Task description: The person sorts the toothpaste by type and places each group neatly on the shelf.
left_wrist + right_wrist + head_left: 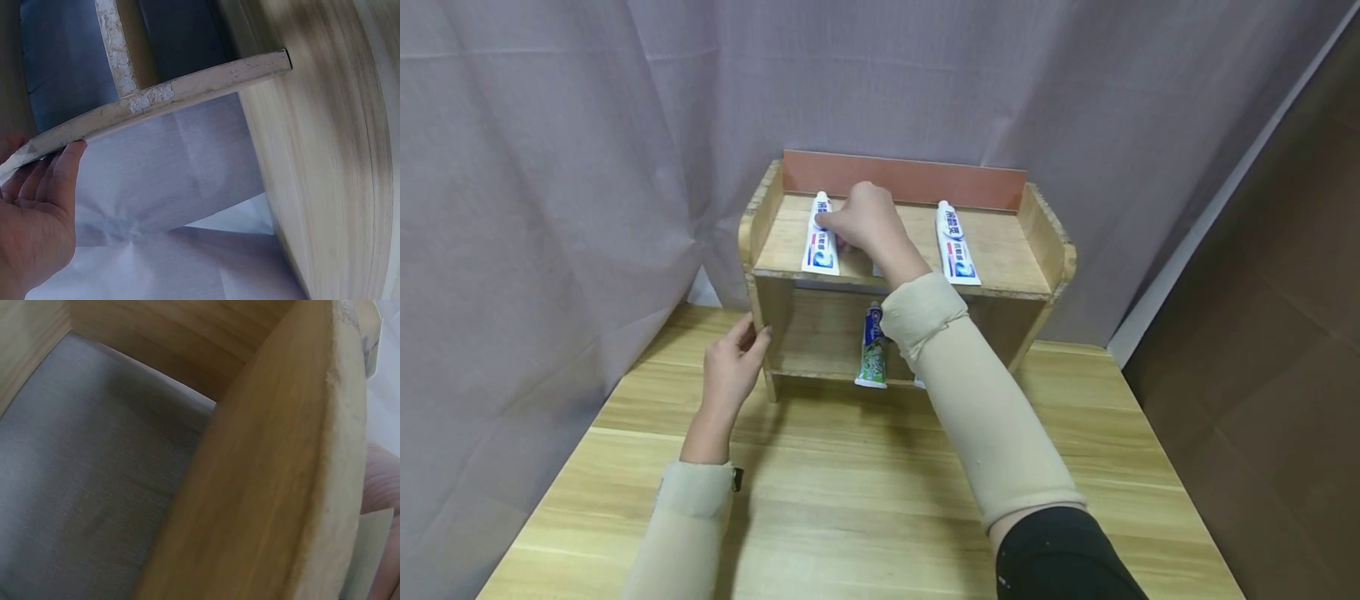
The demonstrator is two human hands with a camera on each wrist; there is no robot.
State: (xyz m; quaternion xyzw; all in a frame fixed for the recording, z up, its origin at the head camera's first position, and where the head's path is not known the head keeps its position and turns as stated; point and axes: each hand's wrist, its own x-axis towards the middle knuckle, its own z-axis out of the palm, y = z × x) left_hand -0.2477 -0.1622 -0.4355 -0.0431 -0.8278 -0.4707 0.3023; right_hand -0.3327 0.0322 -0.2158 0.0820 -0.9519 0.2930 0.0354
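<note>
1. Wooden shelf rack point(1033, 218): two tiers with a reddish back board, standing at the far edge of my tabletop point(850, 492), its back against a grey curtain point(550, 167).
2. My right hand point(865, 221): reached over the upper tier, knuckles up, fingers curled down onto something between the two white tubes. The hand hides what lies under it, so I cannot tell whether I have hold of anything. The right wrist view shows only a wooden edge of the rack and a fingertip beside a pale strip.
3. Left white toothpaste tube point(821, 237): flat on the upper tier, cap to the back, just beside my right fingers and partly under them.
4. Right white toothpaste tube point(956, 243): flat on the same tier, cap to the back, apart from my hand, near the right side wall.
5. Green toothpaste tube point(872, 346): on the lower tier, its end past the front edge. My right forearm crosses in front of this tier and covers whatever lies beside the tube.
6. My left hand point(732, 367): fingers nearly straight, tips resting against the rack's left side panel near its bottom, gripping nothing.
</note>
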